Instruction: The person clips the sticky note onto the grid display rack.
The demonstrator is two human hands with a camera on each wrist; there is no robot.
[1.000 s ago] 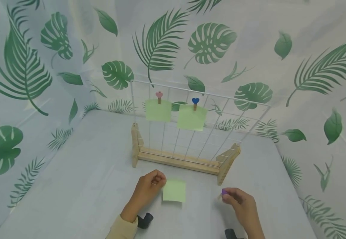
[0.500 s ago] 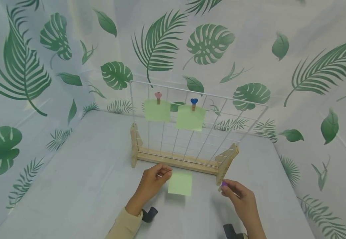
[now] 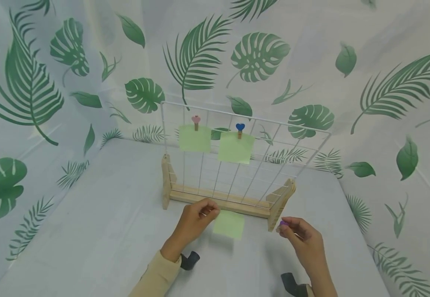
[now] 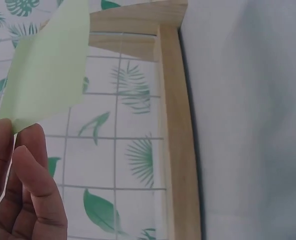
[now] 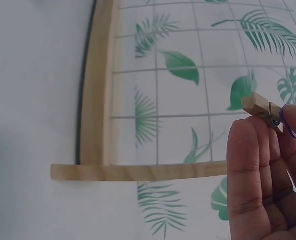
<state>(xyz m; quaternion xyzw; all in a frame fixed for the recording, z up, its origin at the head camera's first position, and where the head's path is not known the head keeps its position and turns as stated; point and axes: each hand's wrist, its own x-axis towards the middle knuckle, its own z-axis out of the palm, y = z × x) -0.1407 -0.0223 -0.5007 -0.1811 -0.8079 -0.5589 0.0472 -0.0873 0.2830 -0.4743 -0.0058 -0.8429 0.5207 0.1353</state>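
Note:
My left hand point(image 3: 196, 216) pinches the corner of a light green paper note point(image 3: 229, 224) and holds it above the table, just in front of the rack's wooden base point(image 3: 218, 201). In the left wrist view the note point(image 4: 45, 70) hangs from my fingertips point(image 4: 30, 150). My right hand point(image 3: 298, 237) pinches a small wooden clothespin with a purple top point(image 3: 283, 223) beside the rack's right foot point(image 3: 280, 203). The clothespin point(image 5: 262, 109) shows in the right wrist view. The white wire grid point(image 3: 244, 152) carries two green notes, one under a pink heart clip point(image 3: 196, 121) and one under a blue heart clip point(image 3: 240, 128).
The rack stands on a table covered in pale grey cloth point(image 3: 99, 214). Leaf-printed fabric walls point(image 3: 33, 90) close in the left, back and right sides. Dark wrist camera mounts point(image 3: 189, 260) show near both forearms.
My left hand has lifted the green note off the table and carried it forward toward the rack. My right hand with the clothespin has also moved up and forward.

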